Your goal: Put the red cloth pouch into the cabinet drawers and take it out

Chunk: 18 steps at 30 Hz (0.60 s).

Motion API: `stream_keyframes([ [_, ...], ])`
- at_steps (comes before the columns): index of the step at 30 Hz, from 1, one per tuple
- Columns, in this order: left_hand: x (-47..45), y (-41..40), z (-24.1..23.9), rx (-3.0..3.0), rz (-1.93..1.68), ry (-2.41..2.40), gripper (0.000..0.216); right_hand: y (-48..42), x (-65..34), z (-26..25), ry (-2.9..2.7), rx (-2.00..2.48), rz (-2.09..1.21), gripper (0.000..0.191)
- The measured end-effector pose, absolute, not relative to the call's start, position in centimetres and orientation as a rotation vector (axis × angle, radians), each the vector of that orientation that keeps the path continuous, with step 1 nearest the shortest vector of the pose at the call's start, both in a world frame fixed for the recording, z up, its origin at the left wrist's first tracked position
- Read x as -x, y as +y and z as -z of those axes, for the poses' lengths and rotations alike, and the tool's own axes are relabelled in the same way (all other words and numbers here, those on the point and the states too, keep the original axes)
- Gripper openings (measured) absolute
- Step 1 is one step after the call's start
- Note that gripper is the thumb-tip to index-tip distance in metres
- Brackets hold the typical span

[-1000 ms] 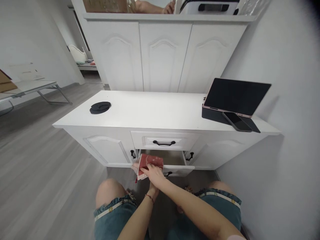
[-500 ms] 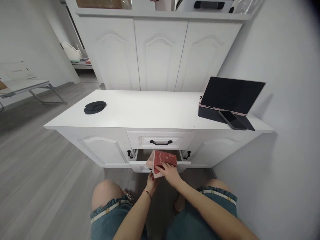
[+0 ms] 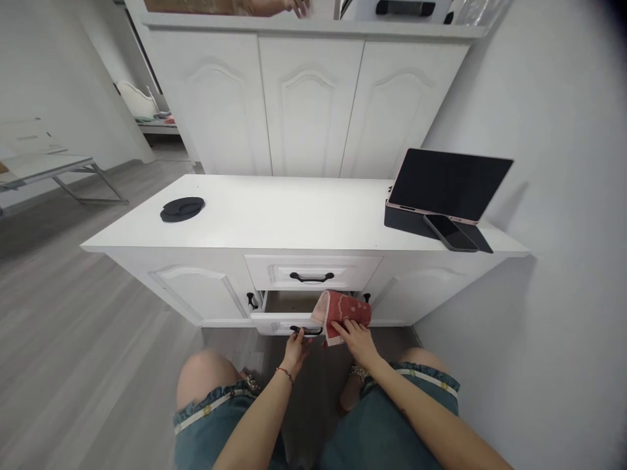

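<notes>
A folded red patterned cloth [image 3: 343, 312] hangs at the right end of the open lower drawer [image 3: 274, 320] of a low white cabinet [image 3: 294, 215]. My right hand [image 3: 357, 336] grips the cloth's lower edge, fingers closed on it. My left hand [image 3: 296, 343] is at the drawer's black handle [image 3: 306, 330], fingers curled on it. The upper drawer [image 3: 311, 271] with its black handle is closed. I am crouched, knees in teal shorts below.
A black round lid [image 3: 182, 209] lies on the cabinet top at left. A tablet [image 3: 448, 183] on a dark stand and a phone [image 3: 449, 233] sit at right. Tall white cupboard doors [image 3: 304, 104] stand behind. A wall is close on the right; grey floor spreads left.
The cloth moved right, from the drawer's left end to its right end, carried by my right hand. My left hand let go of it and took the drawer handle.
</notes>
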State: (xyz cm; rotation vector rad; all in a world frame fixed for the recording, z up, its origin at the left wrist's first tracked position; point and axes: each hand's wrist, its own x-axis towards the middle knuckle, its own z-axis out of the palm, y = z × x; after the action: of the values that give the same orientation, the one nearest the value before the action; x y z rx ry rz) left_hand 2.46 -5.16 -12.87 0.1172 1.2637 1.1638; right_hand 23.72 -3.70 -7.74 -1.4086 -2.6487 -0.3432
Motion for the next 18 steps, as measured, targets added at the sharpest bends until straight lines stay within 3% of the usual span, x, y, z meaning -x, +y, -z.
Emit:
stream_keyframes([
  [11,-2.3,-4.3,12.6,-0.151,-1.107,1.333,0.028,-3.3,-25.6,9.1,-2.519,1.634,0.228,0.045],
  [18,-2.3,-3.9,12.7,-0.167,-1.109,1.332,0.030,-3.5,-25.5,12.6,-2.376,1.787,0.020,0.047],
])
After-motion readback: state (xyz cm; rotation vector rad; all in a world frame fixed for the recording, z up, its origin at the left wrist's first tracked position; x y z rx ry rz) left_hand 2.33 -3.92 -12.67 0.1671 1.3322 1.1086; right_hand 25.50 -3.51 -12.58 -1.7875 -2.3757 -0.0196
